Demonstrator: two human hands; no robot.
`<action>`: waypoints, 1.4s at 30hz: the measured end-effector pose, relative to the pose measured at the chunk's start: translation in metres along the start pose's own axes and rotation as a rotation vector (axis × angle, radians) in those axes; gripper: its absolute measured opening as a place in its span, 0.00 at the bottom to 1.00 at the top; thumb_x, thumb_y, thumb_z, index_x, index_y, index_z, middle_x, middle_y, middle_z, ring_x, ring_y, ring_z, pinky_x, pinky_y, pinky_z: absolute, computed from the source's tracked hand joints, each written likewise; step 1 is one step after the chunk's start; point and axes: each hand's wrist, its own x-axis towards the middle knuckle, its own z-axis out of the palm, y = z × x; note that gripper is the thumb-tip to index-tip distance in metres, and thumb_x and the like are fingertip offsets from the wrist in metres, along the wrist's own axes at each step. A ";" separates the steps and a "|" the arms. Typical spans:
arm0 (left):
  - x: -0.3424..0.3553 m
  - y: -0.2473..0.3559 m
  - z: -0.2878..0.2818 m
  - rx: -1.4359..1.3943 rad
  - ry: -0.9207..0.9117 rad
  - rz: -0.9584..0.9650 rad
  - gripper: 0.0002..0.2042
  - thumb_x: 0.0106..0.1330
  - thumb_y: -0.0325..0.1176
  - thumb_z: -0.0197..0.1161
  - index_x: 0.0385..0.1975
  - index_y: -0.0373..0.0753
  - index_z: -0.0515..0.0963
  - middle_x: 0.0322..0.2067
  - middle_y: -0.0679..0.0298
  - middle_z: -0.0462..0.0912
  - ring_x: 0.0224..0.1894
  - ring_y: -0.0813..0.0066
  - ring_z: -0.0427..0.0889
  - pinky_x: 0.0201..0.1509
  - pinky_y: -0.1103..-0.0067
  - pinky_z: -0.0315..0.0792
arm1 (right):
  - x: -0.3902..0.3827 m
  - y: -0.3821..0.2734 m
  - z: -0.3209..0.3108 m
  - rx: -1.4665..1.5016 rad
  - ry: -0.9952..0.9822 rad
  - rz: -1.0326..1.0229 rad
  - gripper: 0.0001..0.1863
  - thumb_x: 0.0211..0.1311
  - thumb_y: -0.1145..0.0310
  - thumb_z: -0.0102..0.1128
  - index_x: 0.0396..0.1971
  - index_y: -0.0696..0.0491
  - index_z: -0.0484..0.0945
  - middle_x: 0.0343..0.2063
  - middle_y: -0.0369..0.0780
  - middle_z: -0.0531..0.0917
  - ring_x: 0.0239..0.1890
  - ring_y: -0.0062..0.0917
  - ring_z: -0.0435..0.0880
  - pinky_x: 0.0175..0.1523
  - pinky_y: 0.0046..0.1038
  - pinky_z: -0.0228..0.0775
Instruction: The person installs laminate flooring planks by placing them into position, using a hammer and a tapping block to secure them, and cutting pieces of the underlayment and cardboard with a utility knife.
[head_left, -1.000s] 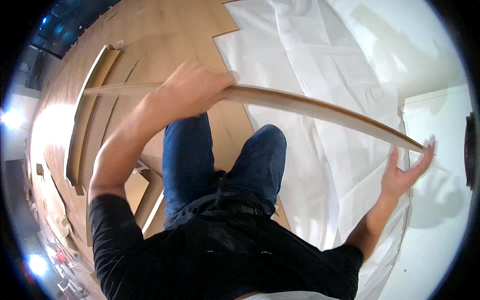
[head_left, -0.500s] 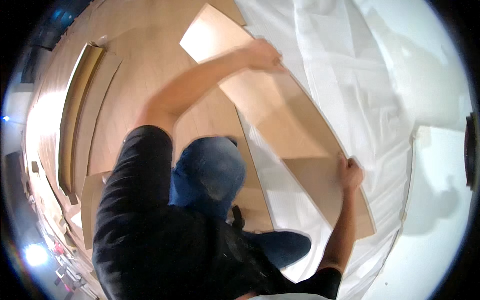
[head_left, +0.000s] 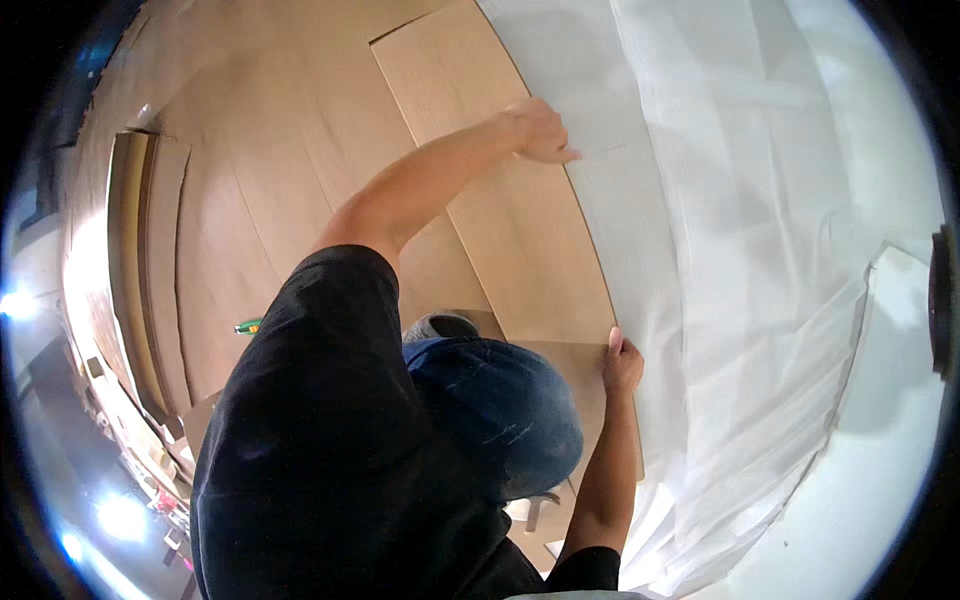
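Note:
A light wood-coloured floor plank [head_left: 520, 230] lies lengthwise in front of me, its left long side against the laid plank floor [head_left: 290, 150]. My left hand [head_left: 535, 130] reaches across the plank's upper part, fingers curled over its right edge. Closer to me, my right hand [head_left: 623, 362] grips the same edge, thumb on top; its other fingers are partly hidden. White underlay sheet [head_left: 740, 220] stretches along the plank's right side. My jeans-covered knee hides part of the plank's near end. Just below the knee, a hammer [head_left: 540, 508] shows in part.
An open long cardboard box [head_left: 165, 270] stands on the floor at the left. Near my left sleeve lies a green-handled tool [head_left: 247, 326], partly hidden. A white wall [head_left: 890, 370] rises at the right. Bright lamps [head_left: 122, 518] shine at the lower left.
The plank has come down and left from a tilted hold over the underlay to lie along the laid floor. Both hands moved with it and still hold its right edge.

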 end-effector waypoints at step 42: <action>-0.074 -0.117 0.046 0.308 0.215 -0.026 0.30 0.79 0.54 0.41 0.32 0.35 0.84 0.38 0.43 0.85 0.43 0.38 0.84 0.50 0.52 0.74 | -0.112 0.062 0.016 -0.141 0.067 0.225 0.28 0.76 0.40 0.46 0.51 0.49 0.83 0.49 0.47 0.86 0.56 0.46 0.82 0.64 0.49 0.71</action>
